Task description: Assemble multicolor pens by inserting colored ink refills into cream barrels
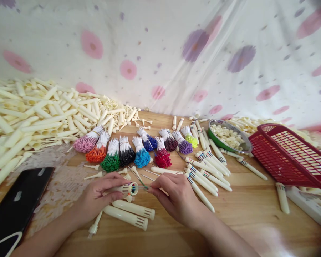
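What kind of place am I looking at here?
Probably a small hand-assembly workspace for multicolor pens, perhaps in a home. The signs are the heap of cream pen barrels, the bundles of color-tipped rods that look like refills, and the flower-patterned sheet hanging behind.

A white cloth (155, 32) printed with pink and purple flowers and small scattered spots hangs behind the wooden table (149, 244), falling in slanting creases toward the right. On the left lies a flat black phone-like device (16, 203), glossy enough to show two pale reflections — a white cord (5, 239) curves over its near end. Across the table, a dark red lattice basket (267, 160) stands tilted, with a long white bar (310, 207) on the tabletop just below it.
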`<control>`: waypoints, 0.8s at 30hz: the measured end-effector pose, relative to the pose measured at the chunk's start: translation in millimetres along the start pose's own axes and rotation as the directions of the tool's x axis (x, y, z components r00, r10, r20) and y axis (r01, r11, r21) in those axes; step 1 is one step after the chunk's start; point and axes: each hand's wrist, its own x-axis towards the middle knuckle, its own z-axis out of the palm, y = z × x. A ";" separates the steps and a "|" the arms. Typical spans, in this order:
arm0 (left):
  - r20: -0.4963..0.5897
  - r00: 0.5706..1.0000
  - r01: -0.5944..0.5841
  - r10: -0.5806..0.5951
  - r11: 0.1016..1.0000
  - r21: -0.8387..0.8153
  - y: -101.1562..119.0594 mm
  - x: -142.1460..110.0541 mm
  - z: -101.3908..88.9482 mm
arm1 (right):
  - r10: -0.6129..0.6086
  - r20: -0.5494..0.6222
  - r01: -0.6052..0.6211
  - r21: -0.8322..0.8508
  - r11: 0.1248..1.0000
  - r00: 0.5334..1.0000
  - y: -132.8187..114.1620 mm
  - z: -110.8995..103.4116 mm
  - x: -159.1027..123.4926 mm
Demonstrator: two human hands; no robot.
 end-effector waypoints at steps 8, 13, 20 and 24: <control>-0.026 0.998 -0.058 0.060 0.997 0.055 4.9 0.7 0.5 | -0.120 -0.067 0.115 -0.077 0.990 0.990 0.6 0.8 0.5; -0.077 0.992 -0.093 0.099 0.993 0.072 7.9 -0.7 0.5 | -0.158 -0.065 0.151 -0.097 0.984 0.985 0.8 0.1 1.8; -0.105 0.988 -0.116 0.110 0.992 -0.056 1.6 -0.3 3.9 | -0.342 0.008 0.337 -0.186 0.923 0.940 1.9 -9.4 -0.4; -0.081 0.993 -0.095 0.085 0.987 -0.127 1.0 0.2 4.1 | -0.334 -0.005 0.328 -0.171 0.929 0.943 0.9 -11.7 -1.0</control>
